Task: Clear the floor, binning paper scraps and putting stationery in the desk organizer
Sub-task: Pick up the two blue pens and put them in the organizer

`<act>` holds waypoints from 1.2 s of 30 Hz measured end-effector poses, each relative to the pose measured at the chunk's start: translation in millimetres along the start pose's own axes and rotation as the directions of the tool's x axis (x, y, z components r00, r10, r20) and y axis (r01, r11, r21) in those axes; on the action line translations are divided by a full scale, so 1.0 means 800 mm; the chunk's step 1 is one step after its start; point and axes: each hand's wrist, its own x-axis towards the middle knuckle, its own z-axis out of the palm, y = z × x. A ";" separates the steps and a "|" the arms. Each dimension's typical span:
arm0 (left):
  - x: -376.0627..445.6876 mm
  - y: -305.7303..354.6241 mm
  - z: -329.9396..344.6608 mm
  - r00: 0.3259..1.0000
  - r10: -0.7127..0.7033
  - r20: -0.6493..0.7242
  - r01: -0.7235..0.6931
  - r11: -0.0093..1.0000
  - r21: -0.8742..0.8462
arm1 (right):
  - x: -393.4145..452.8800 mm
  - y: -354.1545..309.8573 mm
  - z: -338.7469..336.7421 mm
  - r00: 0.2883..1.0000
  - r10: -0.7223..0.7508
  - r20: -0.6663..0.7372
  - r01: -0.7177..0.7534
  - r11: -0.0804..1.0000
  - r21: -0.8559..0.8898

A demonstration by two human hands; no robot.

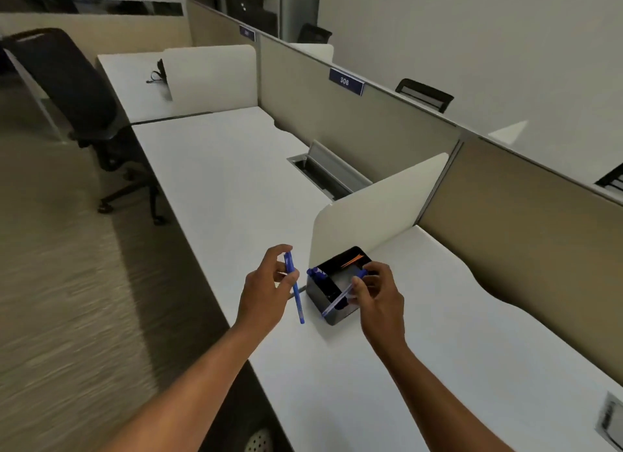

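Step in hand, as I judge it: loading pens into the black box-shaped desk organizer (332,298), which stands on the white surface (421,350) against the foot of the cream divider panel (374,212).

Right hand (379,295): grip clamped, finger and thumb, on a clear-barrelled pen with a blue cap (340,296), slanting over the organizer's near compartment. Left hand (266,288): grip pinched on an all-blue pen (294,286), held nearly upright just left of the organizer, above the surface edge.

To do it well: tip the right pen steeper, lower one end into an open compartment, then release; follow with the left pen.

In the way: blue-capped items (317,272) already fill the organizer's left corner; something orange (352,260) lies in its far compartment. The divider crowds the far side, so approach from the near side.

Around: a black office chair (84,104) well left of the organizer; a metal cable hatch (323,170) beyond it.
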 end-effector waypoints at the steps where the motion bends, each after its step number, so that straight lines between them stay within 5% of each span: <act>1: 0.010 -0.003 0.004 1.000 -0.002 0.012 0.002 1.000 -0.009 | 0.009 0.006 0.000 0.999 0.013 -0.029 -0.013 1.000 -0.007; 9: 0.057 -0.028 0.028 0.992 -0.042 0.119 0.049 0.997 -0.058 | 0.045 0.056 0.004 0.988 0.039 -0.148 -0.061 0.987 -0.147; 24: 0.086 -0.043 0.050 0.981 0.037 0.192 -0.035 0.999 -0.013 | 0.027 0.142 0.046 0.999 -0.003 0.036 0.022 0.839 -0.543; 29: 0.083 -0.044 0.057 0.980 0.053 0.190 -0.052 0.999 -0.007 | 0.017 0.141 0.033 0.980 0.156 0.120 -0.093 0.905 -0.415; 33: 0.078 -0.040 0.065 0.974 0.063 0.218 -0.065 0.998 0.006 | 0.019 0.100 0.022 0.986 0.146 -0.082 -0.159 0.968 -0.192; 36: 0.070 -0.035 0.076 0.954 0.108 0.280 -0.115 0.993 0.011 | 0.023 0.061 0.020 0.994 0.096 -0.057 -0.102 0.988 -0.119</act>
